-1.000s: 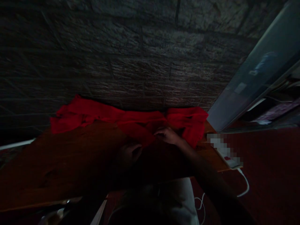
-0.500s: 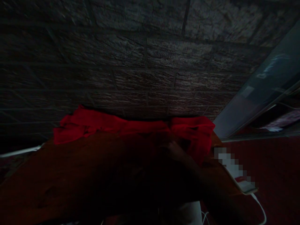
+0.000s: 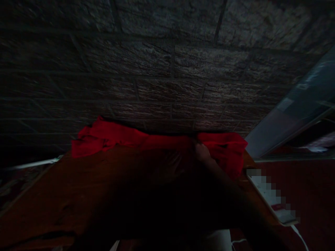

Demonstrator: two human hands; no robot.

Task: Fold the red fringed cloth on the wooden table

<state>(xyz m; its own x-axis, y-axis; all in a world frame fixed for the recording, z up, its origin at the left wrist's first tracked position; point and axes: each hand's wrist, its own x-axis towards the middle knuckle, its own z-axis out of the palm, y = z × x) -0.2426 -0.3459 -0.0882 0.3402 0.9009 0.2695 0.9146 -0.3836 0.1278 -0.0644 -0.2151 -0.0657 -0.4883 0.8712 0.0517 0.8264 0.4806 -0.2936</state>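
**Two hands at a red cloth, deep in shadow**

The right hand [image 3: 203,151] is at the red cloth [image 3: 167,141], knuckles up and fingers curled toward its far edge; whether they pinch the fabric, I cannot tell. The left hand [image 3: 170,167] lies nearer the body with its fingers extended and thumb apart, loose rather than clenched; the dark hides whether it touches the cloth. The right forearm slants in from the lower right; the left one is mostly lost in shadow.

The cloth lies rumpled along the back of a wooden table [image 3: 86,188], against a block wall [image 3: 157,87]. Past its right end, a grey panel [image 3: 282,108] carries pale marks too faint to read. A white device [image 3: 274,198], partly pixelated, sits at the table's right edge, a white cord [image 3: 299,234] trailing from it.
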